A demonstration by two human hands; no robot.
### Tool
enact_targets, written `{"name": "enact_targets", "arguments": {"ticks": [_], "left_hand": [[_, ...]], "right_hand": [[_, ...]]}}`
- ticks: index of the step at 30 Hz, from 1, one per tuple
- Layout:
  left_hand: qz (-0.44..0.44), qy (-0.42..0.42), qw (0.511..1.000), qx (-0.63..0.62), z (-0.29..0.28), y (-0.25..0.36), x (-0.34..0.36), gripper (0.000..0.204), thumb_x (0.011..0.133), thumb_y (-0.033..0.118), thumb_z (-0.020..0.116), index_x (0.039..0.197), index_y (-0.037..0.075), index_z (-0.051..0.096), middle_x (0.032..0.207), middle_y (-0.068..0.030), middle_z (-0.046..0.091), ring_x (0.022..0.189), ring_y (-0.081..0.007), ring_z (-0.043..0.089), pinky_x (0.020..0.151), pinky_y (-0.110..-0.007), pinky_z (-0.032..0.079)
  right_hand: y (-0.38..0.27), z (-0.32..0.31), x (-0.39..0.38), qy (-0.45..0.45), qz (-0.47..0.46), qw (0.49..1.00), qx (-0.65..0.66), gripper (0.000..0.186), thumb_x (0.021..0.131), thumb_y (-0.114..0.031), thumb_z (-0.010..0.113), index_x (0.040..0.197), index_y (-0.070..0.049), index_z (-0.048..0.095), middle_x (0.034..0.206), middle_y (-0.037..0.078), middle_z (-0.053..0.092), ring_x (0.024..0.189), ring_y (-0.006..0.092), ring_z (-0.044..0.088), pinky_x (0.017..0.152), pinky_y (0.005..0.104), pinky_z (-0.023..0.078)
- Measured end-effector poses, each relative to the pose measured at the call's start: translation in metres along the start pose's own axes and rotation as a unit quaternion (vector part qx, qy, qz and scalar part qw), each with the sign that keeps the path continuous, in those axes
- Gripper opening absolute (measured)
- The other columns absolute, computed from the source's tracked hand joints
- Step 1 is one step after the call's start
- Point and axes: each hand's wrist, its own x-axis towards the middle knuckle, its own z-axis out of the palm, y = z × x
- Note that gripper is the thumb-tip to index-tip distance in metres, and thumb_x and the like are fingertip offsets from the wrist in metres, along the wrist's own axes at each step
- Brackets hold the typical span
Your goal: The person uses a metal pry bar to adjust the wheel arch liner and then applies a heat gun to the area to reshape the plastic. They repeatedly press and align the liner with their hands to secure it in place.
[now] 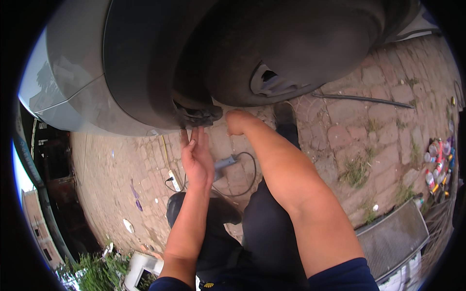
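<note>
My left hand reaches up with its fingers straight and together, the fingertips touching a broken dark plastic edge under the grey car's wheel arch. My right hand is bent at the wrist just right of that edge; its fingers go up behind the dark liner and are hidden. A torn opening in the dark panel shows further right. Neither hand visibly holds a tool.
Brick paving lies below. A grey power tool with a cable and a white power strip lie on it. A black hose runs at the right. Spray cans and bottles stand at the far right, beside a metal grille.
</note>
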Motion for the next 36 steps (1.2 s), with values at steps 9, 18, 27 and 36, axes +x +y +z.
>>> {"name": "enact_targets", "arguments": {"ticks": [9, 18, 27, 36], "left_hand": [[0.021, -0.021, 0.999, 0.016, 0.002, -0.003, 0.000, 0.087, 0.104, 0.024, 0.054, 0.173, -0.002, 0.006, 0.174, -0.0314, 0.022, 0.165, -0.0381, 0.026, 0.136, -0.046, 0.019], [0.032, 0.001, 0.999, 0.010, -0.003, -0.010, 0.004, 0.080, 0.105, 0.025, 0.055, 0.171, -0.001, 0.018, 0.172, -0.0281, 0.030, 0.163, -0.0356, 0.029, 0.135, -0.045, 0.021], [0.053, 0.053, 0.997, -0.017, -0.010, -0.020, 0.010, 0.052, 0.105, 0.030, 0.059, 0.151, 0.005, 0.054, 0.159, -0.0057, 0.051, 0.155, -0.0282, 0.040, 0.130, -0.044, 0.025], [0.044, -0.023, 0.999, -0.011, -0.006, -0.019, 0.010, 0.077, 0.105, 0.029, 0.057, 0.171, 0.007, 0.024, 0.171, -0.0175, 0.036, 0.162, -0.0332, 0.029, 0.135, -0.045, 0.017]], "right_hand": [[-0.029, -0.005, -0.002, 0.124, -0.053, 0.990, -0.047, 0.043, 0.096, -0.048, 0.077, 0.110, -0.008, 0.081, 0.115, 0.013, 0.079, 0.115, 0.0326, 0.074, 0.096, 0.0456, 0.060], [-0.032, 0.001, 0.001, 0.168, -0.057, 0.982, -0.073, 0.034, 0.097, -0.045, 0.075, 0.102, -0.012, 0.082, 0.106, 0.012, 0.080, 0.105, 0.0315, 0.077, 0.086, 0.0455, 0.061], [-0.036, 0.004, 0.001, 0.241, -0.069, 0.968, -0.034, 0.040, 0.090, -0.037, 0.083, 0.118, -0.013, 0.071, 0.114, 0.011, 0.078, 0.108, 0.0333, 0.076, 0.088, 0.0470, 0.061], [-0.033, 0.003, 0.000, 0.257, -0.110, 0.960, 0.031, 0.045, 0.085, -0.033, 0.087, 0.120, -0.011, 0.069, 0.120, 0.013, 0.074, 0.113, 0.0358, 0.073, 0.093, 0.0494, 0.060]]}}
